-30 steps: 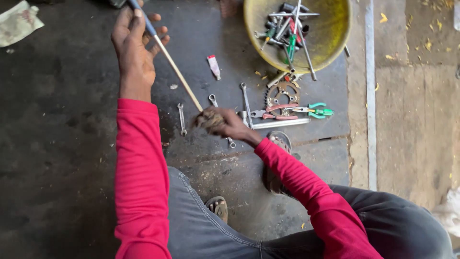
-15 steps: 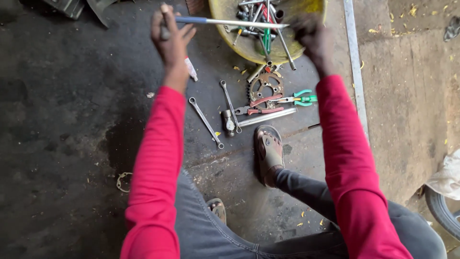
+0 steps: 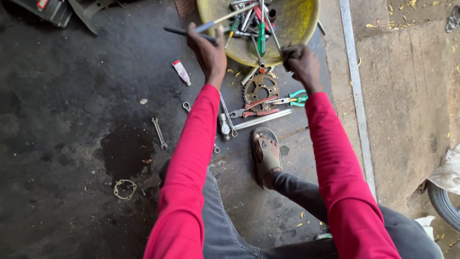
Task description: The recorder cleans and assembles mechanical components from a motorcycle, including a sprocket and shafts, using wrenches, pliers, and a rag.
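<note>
Screwdriver gripped in left hand | right hand clenched at yellow basin rim | sorting tools; next calls for steady placement.

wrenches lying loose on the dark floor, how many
3: a silver open-ended wrench left of the left red sleeve, a small ring-end wrench above it, one long wrench beside the sleeve. More may be hidden.
</note>
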